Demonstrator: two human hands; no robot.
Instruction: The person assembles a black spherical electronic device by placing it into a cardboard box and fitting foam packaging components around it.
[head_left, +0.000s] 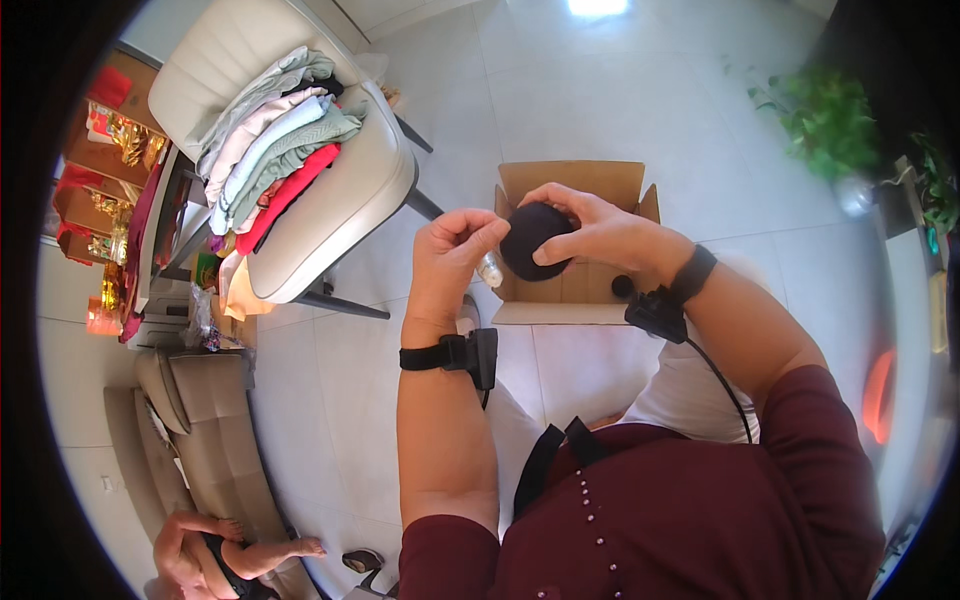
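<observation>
My right hand (600, 225) grips a round black ball-shaped thing (534, 241), with the thumb across its near face and the fingers over its far side. Just left of it, my left hand (459, 251) has thumb and forefinger pinched together near the ball's edge; whether something thin is between them cannot be seen. Below both hands an open cardboard box (568, 313) stands on the tiled floor, its flaps spread. A small black round thing (622, 286) lies in the box at the right. A clear, pale-tipped object (490, 271) shows beside my left hand.
A cream chair (330, 225) at the upper left bears a stack of folded clothes (277, 150). Behind it is a shelf with gold and red ornaments. At the lower left a person (202, 555) sits on a brown sofa (217, 420). Green plants (832, 120) stand at the right.
</observation>
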